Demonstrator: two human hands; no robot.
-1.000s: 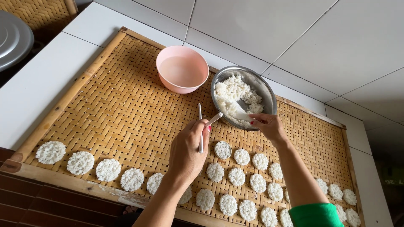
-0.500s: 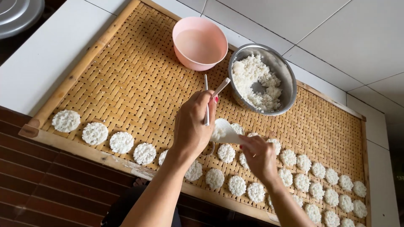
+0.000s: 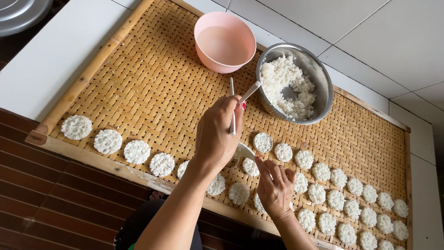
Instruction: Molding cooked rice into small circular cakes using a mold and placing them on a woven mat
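Our left hand is closed around 2 thin white sticks, which look like the handles of a small white plastic ring mould. The ring itself sits on the woven bamboo tray, at about 3 o'clock from this grip and just beside it, filled with white sticky rice. Our right hand lies at 5 o'clock from the left one; its fingers are pressed together around a small white spoon-like tool, whose tip points to 10 o'clock, under the left hand.

We judge the rice cake inside the mould to be light, soft, wet and sticky. It will break easily if we touch it from the side, so the better place to hold is the stiff handles, not the rice. The plastic is probably a little slippery when wet.

Many small round white rice cakes lie in rows along the near edge of the tray, from 9 o'clock to 4 o'clock. The round steel bowl of cooked rice stands at 1 o'clock from the left hand, and the pink plastic bowl at 12 o'clock, touching it. The tray rests on a white tiled floor.
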